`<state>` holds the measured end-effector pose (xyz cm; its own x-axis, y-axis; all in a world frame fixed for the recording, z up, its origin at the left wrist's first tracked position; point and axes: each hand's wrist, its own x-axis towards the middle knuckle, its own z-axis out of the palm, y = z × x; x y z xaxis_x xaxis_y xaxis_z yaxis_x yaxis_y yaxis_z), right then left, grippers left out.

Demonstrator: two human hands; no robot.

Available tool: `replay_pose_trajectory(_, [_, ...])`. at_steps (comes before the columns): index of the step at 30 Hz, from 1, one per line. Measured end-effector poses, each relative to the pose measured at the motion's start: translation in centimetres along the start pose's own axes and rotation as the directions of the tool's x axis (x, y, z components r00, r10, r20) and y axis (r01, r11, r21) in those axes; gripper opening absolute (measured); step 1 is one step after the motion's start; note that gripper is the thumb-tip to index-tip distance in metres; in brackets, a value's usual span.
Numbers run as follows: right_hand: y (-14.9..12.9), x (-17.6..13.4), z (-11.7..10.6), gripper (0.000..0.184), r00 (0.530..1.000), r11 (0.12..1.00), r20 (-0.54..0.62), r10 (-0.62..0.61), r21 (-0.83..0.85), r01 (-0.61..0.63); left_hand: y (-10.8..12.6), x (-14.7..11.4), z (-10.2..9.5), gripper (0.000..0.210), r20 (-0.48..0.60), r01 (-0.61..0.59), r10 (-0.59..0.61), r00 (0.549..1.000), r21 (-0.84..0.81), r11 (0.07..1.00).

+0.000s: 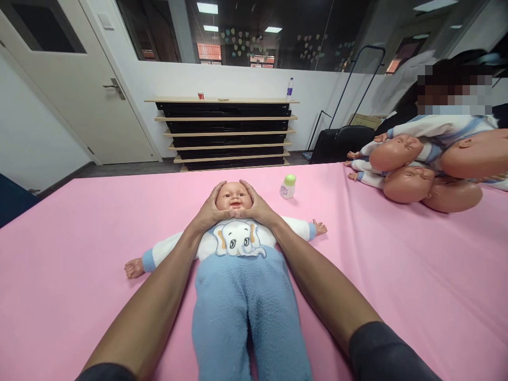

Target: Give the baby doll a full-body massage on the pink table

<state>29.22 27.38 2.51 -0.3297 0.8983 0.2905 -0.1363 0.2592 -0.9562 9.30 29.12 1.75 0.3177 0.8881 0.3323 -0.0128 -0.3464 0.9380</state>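
Observation:
A baby doll (pixel 245 286) lies on its back on the pink sheet, its head towards the far edge and its arms spread out. It wears a white top with an elephant on the chest and fuzzy blue trousers. My left hand (pixel 210 209) cups one side of the doll's head, its thumb along the chin. Around the other side curves my right hand (pixel 259 205), and the two thumbs meet below the mouth. The doll's face shows between my hands. Right of its head stands a small white bottle with a green cap (pixel 288 187).
Several more dolls (pixel 408 182) are piled at the right on the pink sheet (pixel 397 275). A person (pixel 454 84) is behind them. Beyond the far edge are stacked boards (pixel 226 117) with a water bottle (pixel 290 89) on top, a black chair (pixel 337 143) and a door (pixel 75 79).

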Motion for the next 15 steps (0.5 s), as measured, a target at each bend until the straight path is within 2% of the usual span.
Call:
replay_pose_trajectory(9, [0.17, 0.09, -0.24, 0.105, 0.997, 0.978, 0.04, 0.066, 0.197, -0.072, -0.32, 0.29, -0.3, 0.106, 0.016, 0.034, -0.033, 0.999, -0.063, 0.997])
replay_pose_trajectory(15, [0.75, 0.7, -0.13, 0.081, 0.998, 0.96, 0.04, 0.053, 0.272, -0.062, -0.65, 0.34, 0.05, 0.086, -0.01, 0.003, -0.004, 1.0, -0.09, 0.996])
